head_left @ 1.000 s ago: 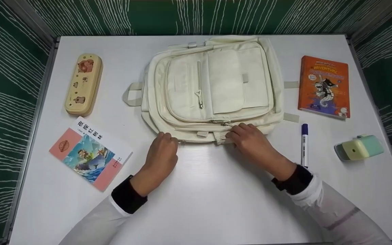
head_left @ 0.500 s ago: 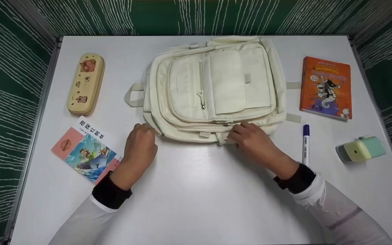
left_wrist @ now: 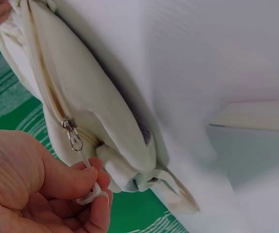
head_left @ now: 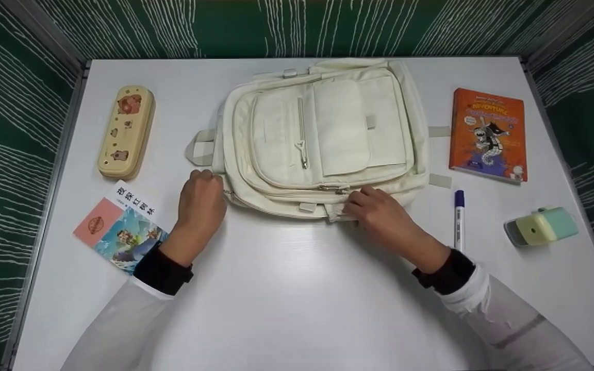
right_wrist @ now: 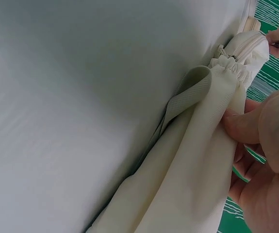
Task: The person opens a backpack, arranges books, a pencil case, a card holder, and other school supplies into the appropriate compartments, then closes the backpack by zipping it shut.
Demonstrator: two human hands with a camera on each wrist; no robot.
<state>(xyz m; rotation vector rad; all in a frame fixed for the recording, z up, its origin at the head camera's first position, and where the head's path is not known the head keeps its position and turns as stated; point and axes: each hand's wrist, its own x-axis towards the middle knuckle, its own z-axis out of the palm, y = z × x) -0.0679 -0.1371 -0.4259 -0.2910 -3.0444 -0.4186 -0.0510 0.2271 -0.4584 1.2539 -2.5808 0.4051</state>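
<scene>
A cream backpack (head_left: pixel 281 139) lies on the white table, its top handle (head_left: pixel 201 148) toward the left. My left hand (head_left: pixel 201 203) is at the bag's near left corner. In the left wrist view its thumb and fingers pinch a pale cord zipper pull (left_wrist: pixel 91 177), which hangs from a metal slider (left_wrist: pixel 69 124). The zipper behind that slider shows a narrow gap. My right hand (head_left: pixel 379 211) grips the gathered fabric at the bag's near side, thumb (right_wrist: pixel 241 127) pressed on the cloth in the right wrist view.
A yellow pencil case (head_left: pixel 126 131) and a pink-and-blue book (head_left: pixel 121 229) lie at left, the book partly under my left wrist. At right are an orange book (head_left: pixel 489 135), a purple-capped marker (head_left: pixel 460 219) and a green-and-yellow sharpener (head_left: pixel 540 226). Green walls border the table (head_left: pixel 297 309).
My left hand has moved left and slightly away from me along the bag's near edge, around its corner, with the zipper pull. My right hand stays in place on the fabric.
</scene>
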